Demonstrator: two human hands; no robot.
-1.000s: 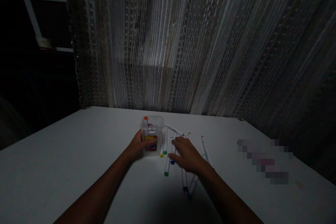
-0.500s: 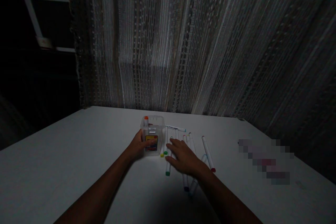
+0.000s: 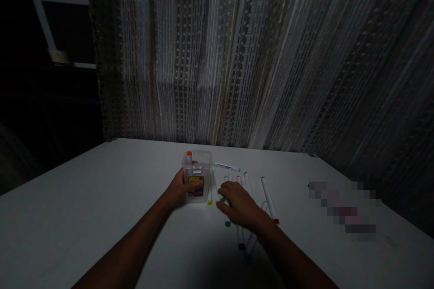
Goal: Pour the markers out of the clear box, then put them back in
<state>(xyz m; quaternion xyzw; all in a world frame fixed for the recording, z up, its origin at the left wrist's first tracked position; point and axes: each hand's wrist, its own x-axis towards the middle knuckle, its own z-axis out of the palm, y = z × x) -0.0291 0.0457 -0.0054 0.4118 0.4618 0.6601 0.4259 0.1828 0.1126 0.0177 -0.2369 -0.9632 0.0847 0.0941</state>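
Observation:
My left hand is wrapped round the left side of a clear plastic box, its thumb across the yellow and dark label on the front. Inside the box, an orange-capped marker stands upright at the left. My right hand is over the loose white markers to the right, thumb and fingers closed about the green end of one marker. Just below its fingers lies a second green-ended marker. A yellow-ended marker lies against the box's right side.
Beyond the box lies a blue-tipped marker. Several more markers lie under and around my right forearm, including a red-ended one. A pixelated patch covers something at the right of the white table. A striped curtain hangs behind.
My right hand has moved slightly right. Both green-ended markers have shifted right, one away from the yellow-ended marker beside the box. My left hand keeps its hold on the box.

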